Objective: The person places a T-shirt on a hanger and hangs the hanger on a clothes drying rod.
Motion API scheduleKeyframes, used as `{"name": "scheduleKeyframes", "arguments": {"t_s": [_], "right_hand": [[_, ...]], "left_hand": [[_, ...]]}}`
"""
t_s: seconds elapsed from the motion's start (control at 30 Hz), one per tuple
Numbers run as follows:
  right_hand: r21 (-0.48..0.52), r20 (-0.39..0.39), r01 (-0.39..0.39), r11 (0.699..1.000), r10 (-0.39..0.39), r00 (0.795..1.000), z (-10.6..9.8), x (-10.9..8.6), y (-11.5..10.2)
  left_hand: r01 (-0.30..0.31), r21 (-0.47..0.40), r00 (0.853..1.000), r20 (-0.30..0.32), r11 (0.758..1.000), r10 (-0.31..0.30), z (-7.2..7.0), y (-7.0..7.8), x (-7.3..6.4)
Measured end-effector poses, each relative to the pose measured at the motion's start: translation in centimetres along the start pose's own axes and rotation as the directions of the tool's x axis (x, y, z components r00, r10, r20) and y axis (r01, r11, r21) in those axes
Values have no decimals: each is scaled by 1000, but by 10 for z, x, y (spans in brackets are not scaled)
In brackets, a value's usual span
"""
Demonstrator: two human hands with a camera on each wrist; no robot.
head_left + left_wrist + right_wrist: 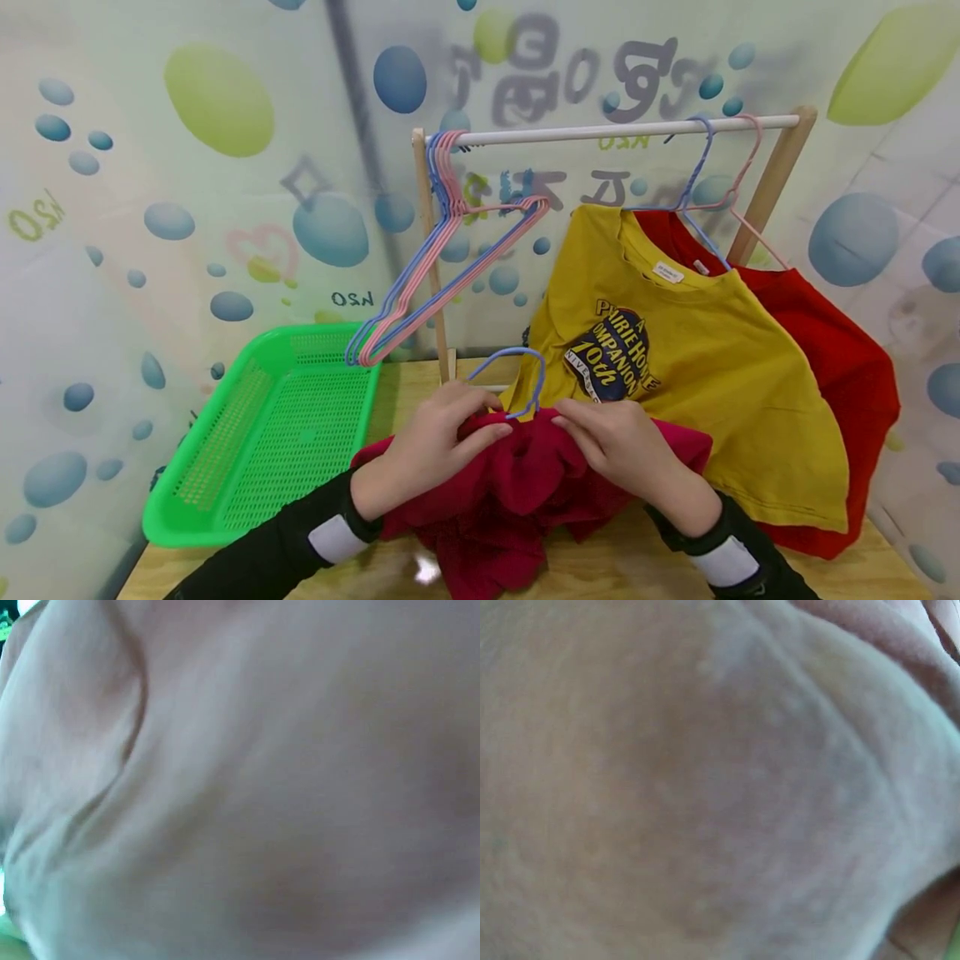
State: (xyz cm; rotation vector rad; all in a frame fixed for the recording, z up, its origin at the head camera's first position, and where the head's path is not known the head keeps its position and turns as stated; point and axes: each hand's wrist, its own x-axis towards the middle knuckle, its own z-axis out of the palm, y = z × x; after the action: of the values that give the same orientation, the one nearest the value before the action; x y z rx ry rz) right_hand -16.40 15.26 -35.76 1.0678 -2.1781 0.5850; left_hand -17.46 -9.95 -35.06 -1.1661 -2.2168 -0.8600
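A dark red garment (487, 508), bunched and draped, is held up over the table in the head view. My left hand (431, 446) pinches its upper edge on the left, and my right hand (626, 442) pinches that edge on the right. Between the hands, the hook of a blue hanger (542, 375) sticks up out of the cloth; the rest of the hanger is hidden inside. In the left wrist view, blurred skin of the left hand (262, 787) fills nearly everything. Skin of the right hand (705, 787) likewise covers the right wrist view.
A rack's white rail (585, 133) carries several blue and pink hangers (427, 283) at its left end. A yellow T-shirt (720, 375) and a red garment (825, 325) hang at its right. Left on the wooden table (405, 375) stands a green basket (161, 508).
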Motion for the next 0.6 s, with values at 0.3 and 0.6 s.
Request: {"name": "scheduleKeyframes", "arguments": {"t_s": [0.3,0.6], "right_hand": [[-23,-32,-25,999,24,999,-3,-7,3],[-42,-44,-65,997,63,997,-7,-12,7]], "left_hand": [[60,103,995,-88,993,-51,-32,-1,-20],[377,167,925,-22,911,-379,-61,-14,-78]]}}
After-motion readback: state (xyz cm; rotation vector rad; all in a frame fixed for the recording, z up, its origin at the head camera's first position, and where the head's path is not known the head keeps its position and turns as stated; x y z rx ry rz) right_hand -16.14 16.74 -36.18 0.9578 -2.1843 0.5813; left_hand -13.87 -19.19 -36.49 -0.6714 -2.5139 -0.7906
